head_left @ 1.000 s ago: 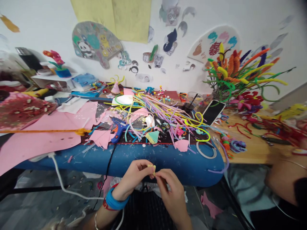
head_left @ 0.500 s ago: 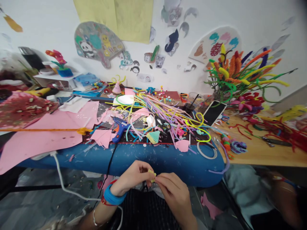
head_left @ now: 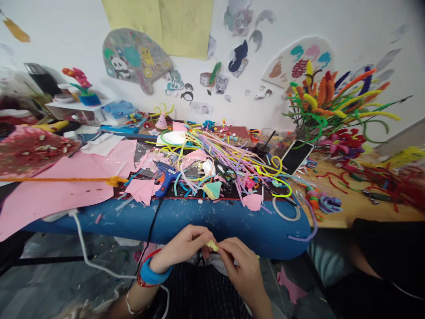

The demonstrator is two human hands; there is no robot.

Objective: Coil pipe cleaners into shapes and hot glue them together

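Observation:
My left hand [head_left: 181, 246] and my right hand [head_left: 241, 266] meet just below the blue table edge [head_left: 212, 223]. Both pinch a small pale yellow fuzzy piece [head_left: 211, 244] between their fingertips. The left wrist wears a blue band [head_left: 151, 274] and a red cord. On the table above the hands lies a heap of coloured pipe cleaners [head_left: 226, 161], a blue glue gun [head_left: 165, 178] with a black cord, and a small yellow-and-teal fan shape [head_left: 212, 189].
Pink paper sheets [head_left: 56, 188] cover the table's left. A phone [head_left: 296, 156] and a bunch of pipe-cleaner flowers [head_left: 327, 104] stand at the right. Another person in dark clothing [head_left: 385, 261] sits at the right. A white cable [head_left: 86, 252] hangs off the table's left edge.
My hands have sunk slightly and kept working the yellow piece between the fingers. The person at the right has shifted, and dark clothing now fills that corner.

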